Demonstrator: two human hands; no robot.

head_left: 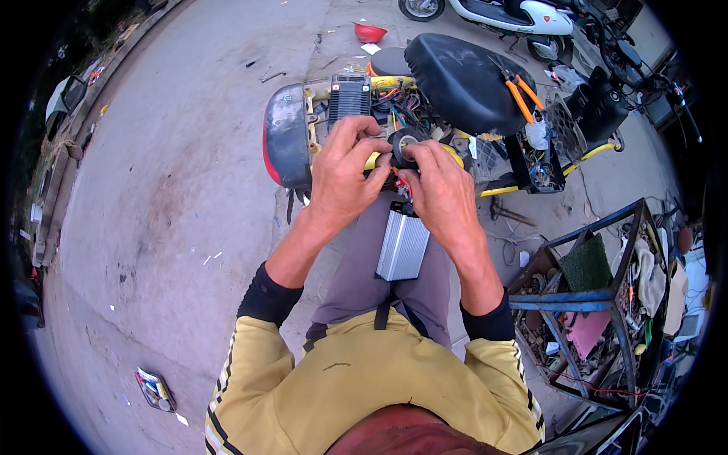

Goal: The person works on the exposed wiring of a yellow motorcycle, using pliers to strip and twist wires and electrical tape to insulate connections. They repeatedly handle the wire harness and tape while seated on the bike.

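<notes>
My right hand (444,193) grips a roll of black tape (396,155), its fingers at the roll's pale core. Beside it, my left hand (345,171) is closed in a pinch against the roll's left side; what lies between those fingertips is hidden. Just below the hands, thin coloured wires (402,184) run down to a silver finned controller box (403,246) resting on my lap. Beyond my hands lies a yellow-framed scooter with its wiring (406,106) exposed. A black finned battery-like block (349,98) sits in the frame behind my left hand.
A black seat (462,80) lies across the scooter, with orange-handled pliers (520,98) on it. To the right stands a metal-framed bin (584,303) full of scrap. A hammer (512,214) and a small tray (155,390) are on the ground. A white scooter (508,15) is parked beyond.
</notes>
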